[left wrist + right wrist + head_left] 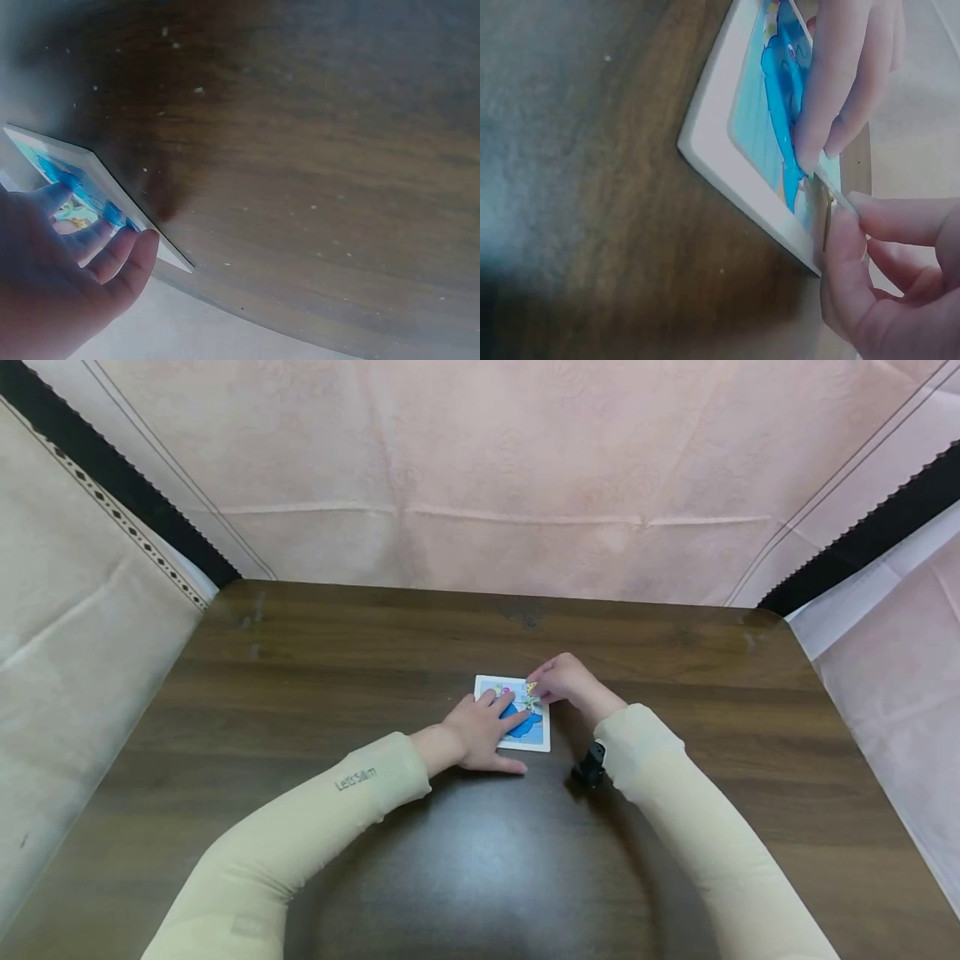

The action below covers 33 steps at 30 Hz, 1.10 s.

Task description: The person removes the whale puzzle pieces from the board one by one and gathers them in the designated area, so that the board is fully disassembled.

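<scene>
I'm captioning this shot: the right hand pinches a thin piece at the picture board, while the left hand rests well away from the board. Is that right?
Not quite: the left hand isn't away from the picture board; its fingers spread over it, as the head view shows. The right hand does pinch a thin piece.

Smooth picture board (534,735); glossy wood-grain table (465,868); matt cloth backdrop (510,468).
</scene>
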Motion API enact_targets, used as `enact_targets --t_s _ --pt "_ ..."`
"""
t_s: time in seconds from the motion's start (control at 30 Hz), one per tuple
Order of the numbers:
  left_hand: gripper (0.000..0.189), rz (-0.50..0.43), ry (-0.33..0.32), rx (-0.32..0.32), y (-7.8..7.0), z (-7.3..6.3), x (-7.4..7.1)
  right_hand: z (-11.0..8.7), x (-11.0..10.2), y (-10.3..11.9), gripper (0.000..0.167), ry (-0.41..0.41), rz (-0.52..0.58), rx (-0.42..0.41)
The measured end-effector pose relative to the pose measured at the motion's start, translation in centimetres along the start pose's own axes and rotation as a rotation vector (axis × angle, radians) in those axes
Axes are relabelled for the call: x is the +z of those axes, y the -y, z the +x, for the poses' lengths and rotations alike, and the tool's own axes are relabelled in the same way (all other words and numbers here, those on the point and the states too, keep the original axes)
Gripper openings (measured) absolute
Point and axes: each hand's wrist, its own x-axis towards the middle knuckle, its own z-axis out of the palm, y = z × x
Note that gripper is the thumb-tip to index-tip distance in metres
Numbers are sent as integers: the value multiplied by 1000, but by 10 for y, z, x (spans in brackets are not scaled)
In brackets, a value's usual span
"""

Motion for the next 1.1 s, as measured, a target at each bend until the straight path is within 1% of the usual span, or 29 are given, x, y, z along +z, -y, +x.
enact_targets --t_s 0.1,0.2,0.3,0.33,0.4,0.47,0.53,0.6,0.63,0.7,0.8,0.93,1.03,1.1 --pt "85 -7 8 -6 -1 -1 -2 1 -2 -2 25 22 54 21" --pt "85 -9 8 -9 -1 -1 -4 5 -6 -4 27 63 91 32" --pt "86 -10 9 -5 -1 0 -3 8 -9 -5 28 104 116 48" --pt "86 -11 10 -5 -1 0 -3 9 -10 -5 28 113 110 47" --pt "86 -15 12 -2 -1 0 -2 8 -9 -3 27 116 75 31" --pt "86 -11 14 0 0 -1 -2 6 -7 1 25 91 -6 -12" --pt "86 -4 13 0 0 -1 -2 2 -3 4 23 50 -106 -77" --pt "86 9 13 -3 1 -1 -2 -3 1 7 21 3 -180 -127" --pt "86 15 13 -4 0 -1 -2 -6 3 8 20 -22 -206 -145" --pt "87 24 11 -5 -1 -1 -2 -11 5 7 20 -51 -222 -172" --pt "87 26 15 -3 -3 -1 -3 -16 6 3 21 -81 -214 -190" --pt "88 26 21 -4 -6 -1 -4 -22 5 0 22 -75 -182 -207" --pt "89 42 18 -12 -5 -1 -3 -23 1 -2 23 -51 -115 -208" --pt "89 42 14 -11 -4 -1 -2 -22 -5 -4 24 -39 -65 -193"
